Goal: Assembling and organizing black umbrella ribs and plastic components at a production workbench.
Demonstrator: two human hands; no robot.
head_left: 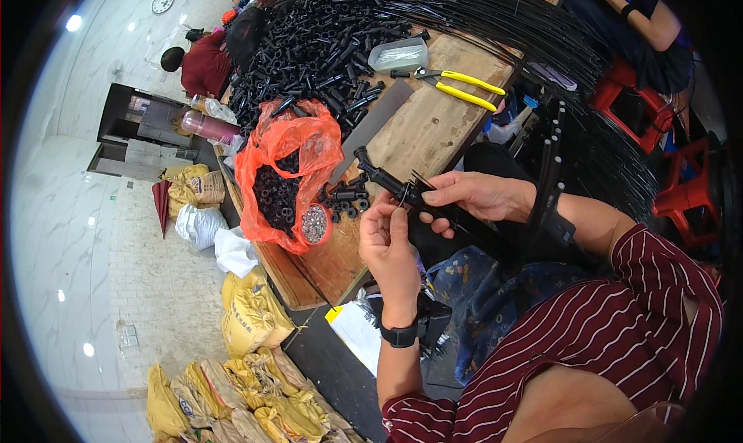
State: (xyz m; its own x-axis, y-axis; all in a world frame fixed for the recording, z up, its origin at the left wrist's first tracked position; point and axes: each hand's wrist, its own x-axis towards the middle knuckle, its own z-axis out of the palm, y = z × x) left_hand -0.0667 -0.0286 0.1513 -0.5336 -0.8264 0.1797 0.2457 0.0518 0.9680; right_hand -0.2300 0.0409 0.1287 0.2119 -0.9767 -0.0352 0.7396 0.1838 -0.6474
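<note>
Above my lap I hold a black plastic tubular part (pixel 381 177) with thin black rods (pixel 476 228) gathered at its lower end. My right hand (pixel 476 197) is closed round the bundle where rods and tube meet. Close beside it, my left hand (pixel 389 230), a dark watch on its wrist, pinches at a thin pale strand (pixel 402 201) that seems to pass round the part. The fingertips partly hide where the strand ends. Small black tubular pieces (pixel 347 195) lie on the wooden table nearby.
On the table (pixel 457 60) are a red plastic bag (pixel 251 168) of black rings, a tub of small metal pieces (pixel 315 224), yellow-handled pliers (pixel 468 89), a clear box (pixel 398 55) of white strips and a large black heap (pixel 309 48). Long rods, red stools (pixel 635 106) and co-workers surround it.
</note>
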